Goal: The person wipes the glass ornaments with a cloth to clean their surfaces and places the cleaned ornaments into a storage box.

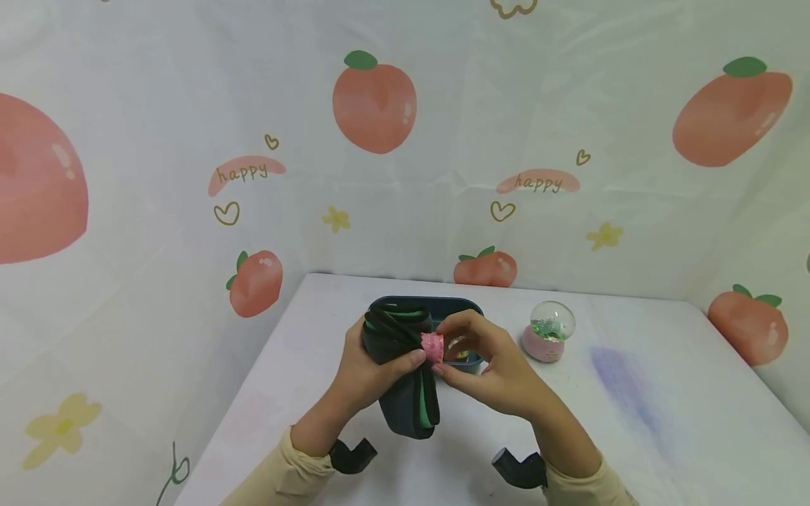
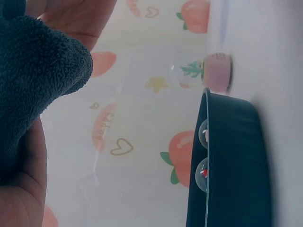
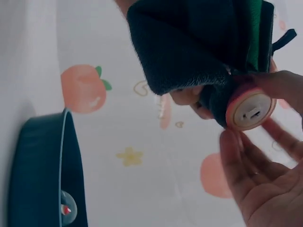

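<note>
My left hand (image 1: 363,372) grips a folded dark green towel (image 1: 395,400), with the thumb lying toward a pink base. In the right wrist view the towel is bunched around a snow globe, and its pink base (image 3: 236,106) sticks out with a pale round underside. The globe's dome is hidden inside the cloth. My right hand (image 1: 496,365) holds that base between thumb and fingertips. Behind both hands stands a dark blue-green bin (image 1: 455,303); clear domes of other snow globes (image 2: 202,175) show above its rim in the left wrist view.
Right of the bin, another snow globe (image 1: 548,332) with a pink base stands on the white table (image 1: 278,393). A purple smudge (image 1: 626,386) marks the tabletop farther right. A fruit-printed curtain (image 1: 436,176) hangs behind the table and along its sides.
</note>
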Available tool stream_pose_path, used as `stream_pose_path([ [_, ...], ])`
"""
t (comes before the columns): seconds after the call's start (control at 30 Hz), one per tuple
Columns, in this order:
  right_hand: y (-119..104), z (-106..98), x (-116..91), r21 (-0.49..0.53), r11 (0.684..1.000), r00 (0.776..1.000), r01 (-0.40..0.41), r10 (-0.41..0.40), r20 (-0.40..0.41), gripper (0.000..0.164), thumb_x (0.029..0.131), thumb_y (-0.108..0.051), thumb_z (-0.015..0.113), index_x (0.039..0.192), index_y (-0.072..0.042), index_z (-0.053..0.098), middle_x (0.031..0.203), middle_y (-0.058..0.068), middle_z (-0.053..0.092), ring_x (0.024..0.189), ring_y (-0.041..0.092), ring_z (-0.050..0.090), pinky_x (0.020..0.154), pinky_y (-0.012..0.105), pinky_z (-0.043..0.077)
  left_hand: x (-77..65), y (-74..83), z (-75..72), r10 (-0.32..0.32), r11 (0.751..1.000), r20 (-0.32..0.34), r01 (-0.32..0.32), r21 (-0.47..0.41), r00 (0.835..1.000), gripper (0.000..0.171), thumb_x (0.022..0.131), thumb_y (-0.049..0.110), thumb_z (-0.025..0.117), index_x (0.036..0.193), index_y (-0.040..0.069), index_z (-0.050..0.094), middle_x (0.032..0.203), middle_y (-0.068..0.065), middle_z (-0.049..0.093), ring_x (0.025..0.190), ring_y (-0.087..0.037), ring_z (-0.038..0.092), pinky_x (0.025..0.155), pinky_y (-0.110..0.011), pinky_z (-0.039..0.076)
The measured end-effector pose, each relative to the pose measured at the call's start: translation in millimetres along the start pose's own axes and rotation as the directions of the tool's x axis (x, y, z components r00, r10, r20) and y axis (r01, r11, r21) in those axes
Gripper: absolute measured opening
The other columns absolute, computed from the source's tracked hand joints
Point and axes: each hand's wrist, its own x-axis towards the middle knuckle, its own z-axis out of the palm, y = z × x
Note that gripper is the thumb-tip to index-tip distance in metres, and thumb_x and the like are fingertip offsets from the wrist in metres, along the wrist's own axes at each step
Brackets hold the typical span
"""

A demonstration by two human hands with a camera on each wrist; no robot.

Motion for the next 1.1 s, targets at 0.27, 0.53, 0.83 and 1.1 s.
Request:
stream_pose_path([
  [0.27, 2.3, 1.4, 1.2, 0.007, 0.992, 0.991, 0.124, -0.124, -0.049, 0.055, 0.077, 0.011, 0.086, 0.124, -0.007, 0.063, 0.116, 0.007, 0.066, 0.102, 0.014, 0.066, 0.085, 0.029, 0.063, 0.0, -0.3, 0.6, -0.002, 1.000, 0.020, 0.003, -0.030, 1.000, 0.053, 0.083, 0.015, 0.088, 0.131, 0.012, 0.065, 0.120, -0.009, 0.075, 0.106, -0.018, 0.072, 0.094, -0.035, 0.061],
  [0.53, -4.4, -4.3, 0.3, 0.028, 0.999, 0.997, 0.019, -0.017, -0.078, 0.051, 0.085, 0.016, 0.076, 0.128, -0.003, 0.057, 0.122, 0.009, 0.063, 0.105, 0.017, 0.075, 0.082, 0.030, 0.063, 1.0, -0.7, -0.6, -0.033, 0.999, 0.025, 0.034, -0.037, 0.999, 0.052, 0.086, 0.023, 0.087, 0.131, 0.011, 0.064, 0.120, -0.011, 0.075, 0.104, -0.016, 0.073, 0.092, -0.035, 0.063],
  [0.83, -5.2, -7.7, -0.1, 0.078, 0.994, 0.992, -0.075, 0.083, -0.099, 0.043, 0.099, 0.012, 0.055, 0.139, -0.002, 0.045, 0.132, 0.004, 0.051, 0.090, 0.018, 0.067, 0.070, 0.029, 0.062, 0.8, -1.6, -3.8, -0.057, 0.998, 0.007, 0.057, -0.035, 0.998, 0.055, 0.088, 0.039, 0.085, 0.129, 0.009, 0.064, 0.114, -0.011, 0.075, 0.101, -0.015, 0.072, 0.091, -0.034, 0.062],
  [1.1, -1.4, -7.3, 1.5, 0.075, 0.995, 0.989, -0.062, 0.071, -0.127, 0.048, 0.097, 0.011, 0.064, 0.141, -0.004, 0.051, 0.138, 0.013, 0.061, 0.111, 0.019, 0.070, 0.082, 0.032, 0.065, 1.6, -0.4, -4.0, -0.024, 0.998, 0.019, 0.025, -0.059, 1.000, 0.055, 0.090, 0.039, 0.083, 0.130, 0.006, 0.063, 0.115, -0.014, 0.074, 0.103, -0.014, 0.072, 0.093, -0.034, 0.062],
])
